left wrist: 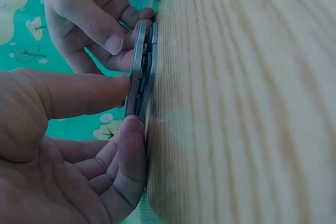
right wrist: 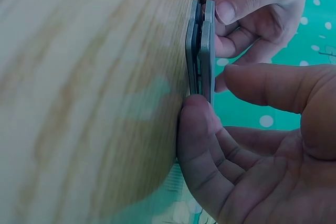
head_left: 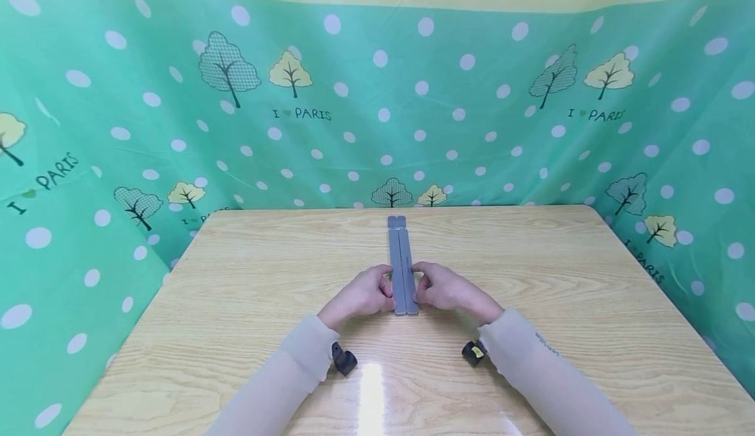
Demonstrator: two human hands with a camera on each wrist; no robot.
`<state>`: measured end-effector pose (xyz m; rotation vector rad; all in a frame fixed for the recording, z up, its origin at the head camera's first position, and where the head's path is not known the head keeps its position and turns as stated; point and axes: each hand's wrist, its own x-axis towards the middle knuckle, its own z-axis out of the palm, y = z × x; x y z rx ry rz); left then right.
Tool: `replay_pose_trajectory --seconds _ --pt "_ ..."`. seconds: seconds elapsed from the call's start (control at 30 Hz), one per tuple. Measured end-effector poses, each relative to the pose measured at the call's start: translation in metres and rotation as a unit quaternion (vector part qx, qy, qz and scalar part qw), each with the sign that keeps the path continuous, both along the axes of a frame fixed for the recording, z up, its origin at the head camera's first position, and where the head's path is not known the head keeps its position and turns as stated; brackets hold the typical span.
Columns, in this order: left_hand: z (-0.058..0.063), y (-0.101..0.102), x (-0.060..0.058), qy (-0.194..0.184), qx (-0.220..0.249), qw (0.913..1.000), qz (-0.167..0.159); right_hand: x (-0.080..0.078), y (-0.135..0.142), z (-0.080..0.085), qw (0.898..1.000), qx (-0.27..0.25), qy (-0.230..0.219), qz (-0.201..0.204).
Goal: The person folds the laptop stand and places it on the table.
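A grey folded laptop stand (head_left: 403,252) lies lengthwise on the table, its two narrow bars side by side with a seam between them. A thin pale band crosses it near the far end. My left hand (head_left: 366,292) pinches the near part of its left edge, and my right hand (head_left: 445,286) grips the right edge opposite. From the left wrist, the stand (left wrist: 137,66) shows as two thin layers with a dark gap between. In the right wrist view, fingertips of the right hand (right wrist: 262,177) touch the near end of the stand (right wrist: 207,51).
The light wood-grain table (head_left: 283,246) spreads around both hands. A green dotted cloth (head_left: 377,95) with tree prints hangs behind it and at the sides. Small black wrist cameras hang by the left sleeve (head_left: 309,351) and the right sleeve (head_left: 519,344).
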<state>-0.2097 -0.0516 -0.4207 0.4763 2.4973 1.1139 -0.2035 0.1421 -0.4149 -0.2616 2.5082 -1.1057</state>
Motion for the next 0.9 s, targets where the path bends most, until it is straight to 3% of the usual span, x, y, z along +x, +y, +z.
replay_pose_trajectory --seconds 0.23,0.47,0.73,0.9 --pt "0.002 -0.003 0.003 0.009 -0.006 0.9999 -0.001 0.002 0.005 0.006 1.000 -0.022 0.001 0.000" --pt "0.019 -0.015 0.007 0.093 -0.058 0.9935 0.032 0.004 0.023 0.026 0.998 -0.022 0.050 -0.016" --pt "0.054 -0.031 0.017 0.218 -0.112 0.9686 0.040 0.013 0.048 0.050 0.983 0.015 0.177 -0.051" --pt "0.061 -0.043 0.019 0.299 -0.138 0.9433 0.038 0.017 0.062 0.057 0.969 0.031 0.241 -0.048"
